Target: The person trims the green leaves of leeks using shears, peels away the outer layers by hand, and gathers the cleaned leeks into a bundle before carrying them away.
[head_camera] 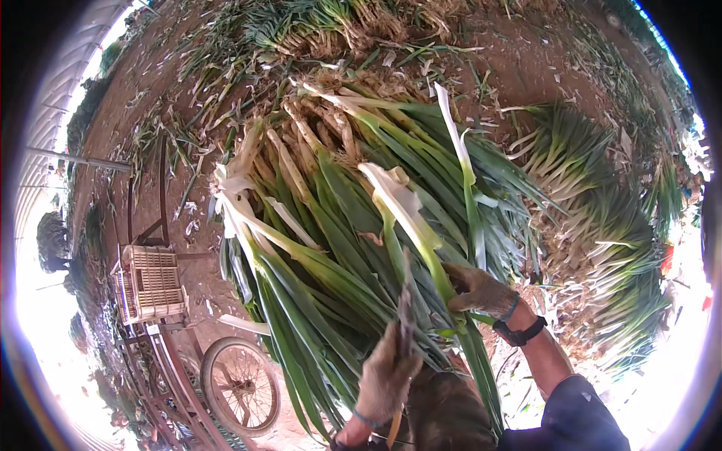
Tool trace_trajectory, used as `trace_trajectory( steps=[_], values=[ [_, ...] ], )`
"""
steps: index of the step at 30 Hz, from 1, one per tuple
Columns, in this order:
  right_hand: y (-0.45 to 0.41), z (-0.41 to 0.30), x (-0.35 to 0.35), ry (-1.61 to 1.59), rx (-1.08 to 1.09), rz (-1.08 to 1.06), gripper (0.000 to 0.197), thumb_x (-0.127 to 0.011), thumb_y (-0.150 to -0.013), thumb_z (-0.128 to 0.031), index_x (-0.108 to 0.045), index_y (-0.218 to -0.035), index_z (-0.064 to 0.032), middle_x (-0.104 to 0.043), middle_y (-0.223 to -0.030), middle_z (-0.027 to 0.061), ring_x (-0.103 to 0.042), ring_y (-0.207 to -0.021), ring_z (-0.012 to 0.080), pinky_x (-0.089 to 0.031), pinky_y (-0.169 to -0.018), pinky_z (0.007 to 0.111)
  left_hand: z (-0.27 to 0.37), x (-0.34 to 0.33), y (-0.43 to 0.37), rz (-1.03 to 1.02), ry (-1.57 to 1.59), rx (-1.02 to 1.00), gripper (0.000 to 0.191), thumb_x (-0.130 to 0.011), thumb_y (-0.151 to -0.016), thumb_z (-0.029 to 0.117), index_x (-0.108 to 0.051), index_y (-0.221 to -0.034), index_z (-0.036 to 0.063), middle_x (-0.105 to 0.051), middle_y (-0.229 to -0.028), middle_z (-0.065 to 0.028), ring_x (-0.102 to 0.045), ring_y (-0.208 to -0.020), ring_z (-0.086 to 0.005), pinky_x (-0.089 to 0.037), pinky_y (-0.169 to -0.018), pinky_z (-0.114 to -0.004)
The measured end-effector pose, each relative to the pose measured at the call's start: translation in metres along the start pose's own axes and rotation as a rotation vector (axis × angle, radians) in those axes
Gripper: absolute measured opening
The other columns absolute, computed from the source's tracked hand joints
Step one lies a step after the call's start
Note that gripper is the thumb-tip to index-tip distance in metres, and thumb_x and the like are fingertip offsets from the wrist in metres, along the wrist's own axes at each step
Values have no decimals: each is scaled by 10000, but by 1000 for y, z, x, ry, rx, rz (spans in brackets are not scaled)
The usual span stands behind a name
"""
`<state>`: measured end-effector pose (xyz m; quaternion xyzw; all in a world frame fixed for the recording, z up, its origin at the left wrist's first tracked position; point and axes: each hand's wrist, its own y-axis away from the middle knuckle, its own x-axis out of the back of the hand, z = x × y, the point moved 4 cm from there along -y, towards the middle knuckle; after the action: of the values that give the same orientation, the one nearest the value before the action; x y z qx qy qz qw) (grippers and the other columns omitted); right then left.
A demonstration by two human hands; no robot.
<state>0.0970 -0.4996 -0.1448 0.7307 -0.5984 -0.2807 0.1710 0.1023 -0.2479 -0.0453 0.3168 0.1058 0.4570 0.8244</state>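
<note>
My gloved right hand (486,294) is closed around a leek (420,225), whose pale peeled end points up and away from me. Its green leaves hang down past my wrist. My gloved left hand (389,369) grips a narrow knife-like tool (405,304), its grey blade blurred and pointing up, beside the held leek. Under and beyond both hands lies a large heap of leeks (333,208), with brown rooted ends at the far side. A few peeled white leeks (240,208) rest on the heap's left. Another peeled leek (463,158) lies across its right side.
At the left stands a metal-framed cart with a spoked wheel (241,387) and a slatted crate (151,282). Rows of peeled leeks (615,270) lie on the ground at right. More rooted bundles (338,34) are at the back. Leaf scraps litter the bare soil (524,73).
</note>
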Motion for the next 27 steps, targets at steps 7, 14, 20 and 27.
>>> trace_trajectory(
  steps=[7, 14, 20, 27],
  values=[
    [-1, -1, -28, 111, -42, -54, 1095, -868, -746, -358, -337, -1628, 17, -571, -1504, 164, -544, -1352, 206, -429, -1157, 367, -2, 25, -58, 131, 94, -129, 574, -609, -1050, 195, -437, -1575, 39, -608, -946, -11, -576, -751, -75, -513, -615, -235],
    [21, -70, -68, -320, 51, -93, 1280, -967, -643, -508, -336, -1617, 32, -629, -1282, 88, -605, -1133, 184, -495, -1014, 336, -26, 35, -53, 30, 368, -68, 633, -630, -1014, 111, -405, -1603, 52, -648, -1129, -24, -606, -796, -72, -520, -653, -211],
    [-4, -117, -151, -457, 272, -310, 1253, -949, -713, -370, -213, -1643, 37, -521, -1456, 170, -539, -1308, 253, -411, -1131, 385, 4, 118, 32, 335, 243, -100, 716, -659, -934, 135, -396, -1569, -68, -590, -1423, -179, -616, -1081, -186, -521, -882, -310],
    [-114, -104, -245, 237, 403, -192, 988, -795, -850, -314, -263, -1599, 50, -494, -1474, 329, -525, -1378, 399, -461, -1143, 433, 35, 167, 66, 914, 125, -325, 737, -606, -900, 229, -418, -1545, -74, -641, -1292, -168, -629, -771, -145, -503, -570, -252]
  ],
)
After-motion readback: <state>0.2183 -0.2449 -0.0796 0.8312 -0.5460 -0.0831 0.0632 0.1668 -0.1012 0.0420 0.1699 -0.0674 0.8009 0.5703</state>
